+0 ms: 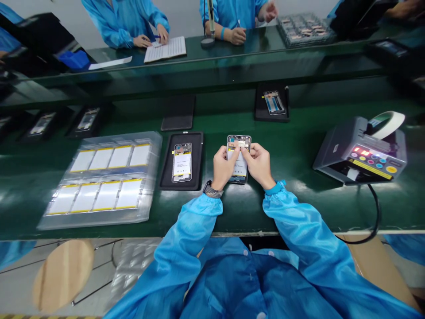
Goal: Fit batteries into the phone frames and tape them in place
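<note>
In front of me lies an opened smartphone with its circuit board at the top and a white battery below. My left hand grips its left edge, thumb pressed near the board. From the other side my right hand grips the right edge, its thumb also on the upper part; the fingers beneath are partly hidden. Just left of my hands, a black tray holds a second opened phone with a white battery fitted. Farther left sits a clear plastic tray with several white batteries.
A tape dispenser with a lit panel stands at right, its cable hanging over the table edge. Behind my hands are an empty black tray and another tray holding a phone frame. Co-workers' hands rest across the bench. A wooden stool stands lower left.
</note>
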Available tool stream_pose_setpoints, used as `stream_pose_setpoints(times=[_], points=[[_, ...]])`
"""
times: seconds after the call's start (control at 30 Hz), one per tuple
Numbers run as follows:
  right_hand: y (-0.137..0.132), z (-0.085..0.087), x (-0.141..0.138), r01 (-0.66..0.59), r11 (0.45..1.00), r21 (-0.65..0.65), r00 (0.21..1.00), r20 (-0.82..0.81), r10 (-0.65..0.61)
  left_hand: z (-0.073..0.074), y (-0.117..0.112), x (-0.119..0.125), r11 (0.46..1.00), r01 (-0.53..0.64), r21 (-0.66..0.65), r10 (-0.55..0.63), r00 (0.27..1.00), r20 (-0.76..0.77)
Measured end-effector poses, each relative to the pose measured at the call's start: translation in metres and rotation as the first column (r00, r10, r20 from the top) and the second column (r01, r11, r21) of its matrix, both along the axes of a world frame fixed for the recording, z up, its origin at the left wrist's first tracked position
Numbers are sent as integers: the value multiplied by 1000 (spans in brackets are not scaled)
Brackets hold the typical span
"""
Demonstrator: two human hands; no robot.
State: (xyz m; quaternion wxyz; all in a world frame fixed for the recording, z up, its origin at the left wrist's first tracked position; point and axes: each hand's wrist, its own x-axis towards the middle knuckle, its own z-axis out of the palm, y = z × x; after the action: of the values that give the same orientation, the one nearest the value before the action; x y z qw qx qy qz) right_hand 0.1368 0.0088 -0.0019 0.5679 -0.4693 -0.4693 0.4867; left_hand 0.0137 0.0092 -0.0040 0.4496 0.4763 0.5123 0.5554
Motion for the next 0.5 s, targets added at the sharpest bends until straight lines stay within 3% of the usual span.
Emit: stream_pose_setpoints(times=[0.1,0.23,0.5], points=[[3,6,4,14,1000,-8,999,-38,-14,3,3,-7,988,150,-19,-148,985,88],[9,11,12,27,999,-29,996,-82,-30,5,7,-17,921,386,-51,-376,916,138],[17,2,17,78,996,-48,994,76,-75,3,4,-17,861,500,-94,-478,859,185]])
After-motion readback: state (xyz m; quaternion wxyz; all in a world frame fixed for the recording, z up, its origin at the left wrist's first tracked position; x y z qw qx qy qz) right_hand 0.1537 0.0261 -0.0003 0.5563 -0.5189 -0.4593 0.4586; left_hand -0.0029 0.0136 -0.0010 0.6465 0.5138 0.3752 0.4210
